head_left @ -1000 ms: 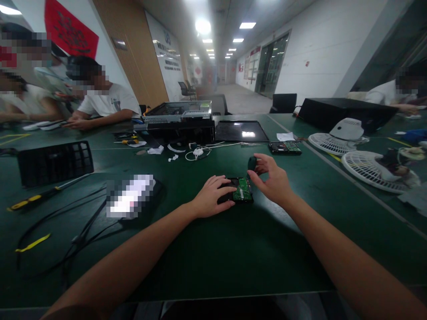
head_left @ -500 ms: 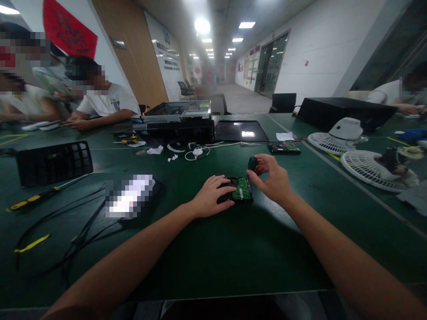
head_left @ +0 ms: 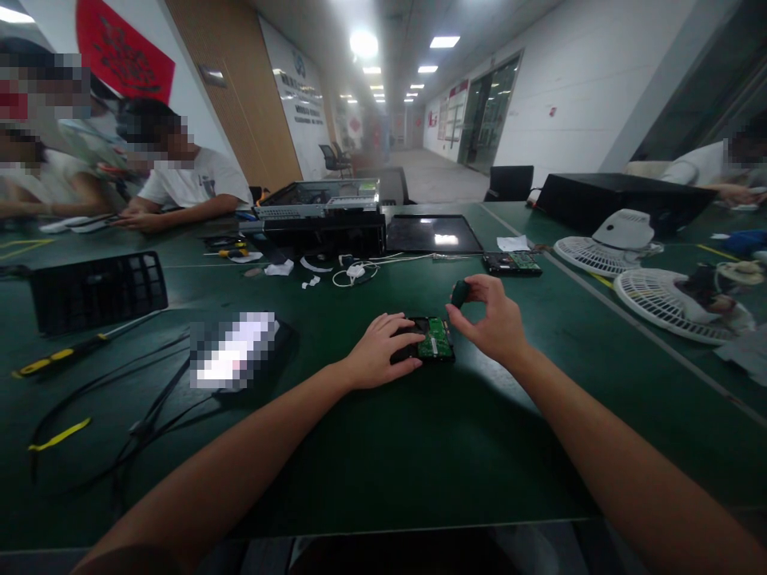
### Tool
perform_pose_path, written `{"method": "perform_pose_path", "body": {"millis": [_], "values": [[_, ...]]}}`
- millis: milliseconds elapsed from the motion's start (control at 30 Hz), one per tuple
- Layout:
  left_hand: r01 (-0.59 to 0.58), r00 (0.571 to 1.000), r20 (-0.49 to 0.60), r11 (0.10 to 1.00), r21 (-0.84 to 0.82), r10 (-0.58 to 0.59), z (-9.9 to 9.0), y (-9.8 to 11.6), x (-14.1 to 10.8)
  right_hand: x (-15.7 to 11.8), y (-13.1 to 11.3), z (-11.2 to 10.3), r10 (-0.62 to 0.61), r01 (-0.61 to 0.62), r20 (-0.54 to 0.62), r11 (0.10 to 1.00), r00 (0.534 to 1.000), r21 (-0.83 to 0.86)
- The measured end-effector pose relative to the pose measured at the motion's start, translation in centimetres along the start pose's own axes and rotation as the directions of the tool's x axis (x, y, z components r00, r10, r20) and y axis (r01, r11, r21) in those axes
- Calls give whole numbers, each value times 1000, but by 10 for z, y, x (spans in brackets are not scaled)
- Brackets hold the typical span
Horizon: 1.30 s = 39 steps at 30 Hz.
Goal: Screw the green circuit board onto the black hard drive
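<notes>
Two white fan grilles [head_left: 653,307] lie on the green table [head_left: 419,455], well to the right of my right hand [head_left: 494,319], with a black box [head_left: 623,204] beyond them. Another drive [head_left: 512,263] sits past that hand, paper [head_left: 512,243] just behind it. Straight ahead of both hands I see a flat black panel [head_left: 435,233], and a white cable [head_left: 355,273] is coiled beyond my left hand [head_left: 380,351]. Out to the left are a blurred white item [head_left: 233,351], black straps [head_left: 144,427], a yellow-and-black screwdriver [head_left: 72,351] and a ribbed black panel [head_left: 99,293]. Farther off, people [head_left: 200,180] sit at the table.

The drive [head_left: 442,351] lies flat between my hands, its green circuit board up in a black casing; my left hand covers its left part. That hand is open, fingers spread and resting on the casing and the board's edge. My right hand pinches a short dark green tool [head_left: 460,294] between thumb and fingers, above the drive's far right corner. Whether its tip touches, I can't tell.

Beyond my left hand, an open metal case [head_left: 293,214] holds parts too small to make out.
</notes>
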<state>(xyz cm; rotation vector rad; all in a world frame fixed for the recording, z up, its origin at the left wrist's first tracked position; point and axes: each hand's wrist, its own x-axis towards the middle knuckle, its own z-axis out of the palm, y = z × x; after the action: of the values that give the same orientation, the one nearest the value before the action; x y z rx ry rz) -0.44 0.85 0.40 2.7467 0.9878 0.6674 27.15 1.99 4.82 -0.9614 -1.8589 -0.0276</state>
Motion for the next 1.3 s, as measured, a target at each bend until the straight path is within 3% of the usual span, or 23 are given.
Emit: {"method": "perform_pose_path", "body": {"millis": [300,733,867,1100,1300], "values": [[2,1000,1,1000,4,-2,2,-2,0,2,-3,-1,-96,96,7,984,995,-151],[10,1000,29,1000,6,-11,-2,1,1,3,-4,-7,4,-5,37,1000,999,29],[17,1000,24,1000,-1,-17,-2,1,0,4,-6,-7,-27,27,60,1000,998,-13],[17,1000,20,1000,-1,-17,-1,0,0,0,-6,0,38,-37,-27,999,999,31],[1,1000,12,1000,3,-1,-1,1,0,1,-5,-2,-4,3,-34,1000,999,-31]]}}
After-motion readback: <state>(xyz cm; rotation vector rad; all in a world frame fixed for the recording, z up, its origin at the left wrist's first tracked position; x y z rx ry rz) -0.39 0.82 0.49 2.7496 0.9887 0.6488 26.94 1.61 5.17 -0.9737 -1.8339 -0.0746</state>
